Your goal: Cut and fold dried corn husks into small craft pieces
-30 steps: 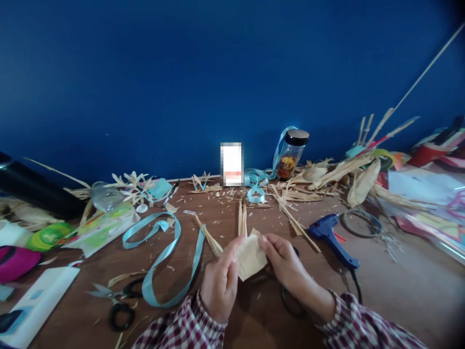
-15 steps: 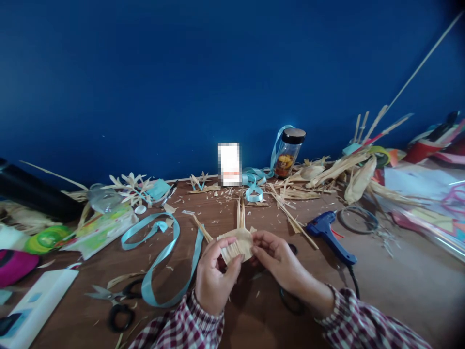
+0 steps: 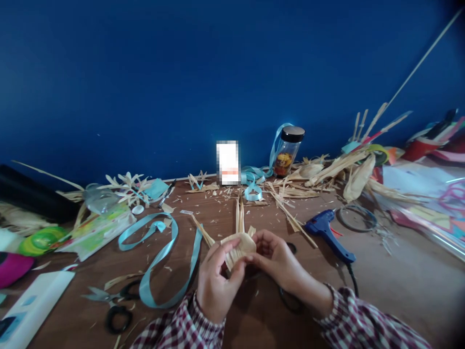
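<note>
Between my two hands is a pale, ribbed piece of corn husk (image 3: 241, 246), cupped and rounded at its top. My left hand (image 3: 221, 274) is closed on its left side, thumb in front and fingers along the back. At the right edge, my right hand (image 3: 278, 259) pinches the husk, its thumb close to the left thumb. Narrow husk strips (image 3: 240, 215) lie on the table just behind it. Partly hidden beneath my right hand and forearm is a dark-handled tool (image 3: 290, 301).
A blue glue gun (image 3: 332, 235) lies to the right, its cord running forward. Light-blue ribbon (image 3: 170, 242) curls at the left, beside open scissors (image 3: 112, 303). Behind are a lidded jar (image 3: 288, 152), husk scraps (image 3: 327, 172) and husk flowers (image 3: 131, 186). A power strip (image 3: 36, 308) lies at far left.
The husk piece has turned and looks more curved between my hands. My right thumb has moved down and left, nearer the left thumb. The view has shifted slightly.
</note>
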Available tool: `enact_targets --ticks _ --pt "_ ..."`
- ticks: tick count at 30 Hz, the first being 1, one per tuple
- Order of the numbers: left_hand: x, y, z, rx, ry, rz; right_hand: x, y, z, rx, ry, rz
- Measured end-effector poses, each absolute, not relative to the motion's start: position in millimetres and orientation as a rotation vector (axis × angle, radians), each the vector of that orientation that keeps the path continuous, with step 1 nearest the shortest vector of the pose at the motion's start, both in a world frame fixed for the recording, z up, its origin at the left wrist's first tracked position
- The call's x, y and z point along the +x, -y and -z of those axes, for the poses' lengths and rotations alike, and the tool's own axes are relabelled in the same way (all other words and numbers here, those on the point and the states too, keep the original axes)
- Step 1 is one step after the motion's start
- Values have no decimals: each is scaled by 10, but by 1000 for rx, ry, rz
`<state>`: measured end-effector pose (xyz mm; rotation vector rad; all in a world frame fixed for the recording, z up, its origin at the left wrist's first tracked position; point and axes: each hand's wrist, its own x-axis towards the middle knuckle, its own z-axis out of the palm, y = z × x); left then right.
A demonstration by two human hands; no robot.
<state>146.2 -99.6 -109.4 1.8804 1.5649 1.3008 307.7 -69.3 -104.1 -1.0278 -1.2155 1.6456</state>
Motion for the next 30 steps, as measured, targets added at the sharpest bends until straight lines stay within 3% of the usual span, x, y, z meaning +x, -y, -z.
enact_targets --ticks 7,17,30 --pt "1457 1009 1103 1796 -1500 -1272 3091 669 1024 -1094 1184 -1706" --pt "1494 996 1015 1985 -1493 -1204 3146 652 1073 -1145 1357 -1346" --pt "1370 931 991 1728 -1490 -1202 3092 734 1033 -1178 1603 -1270"
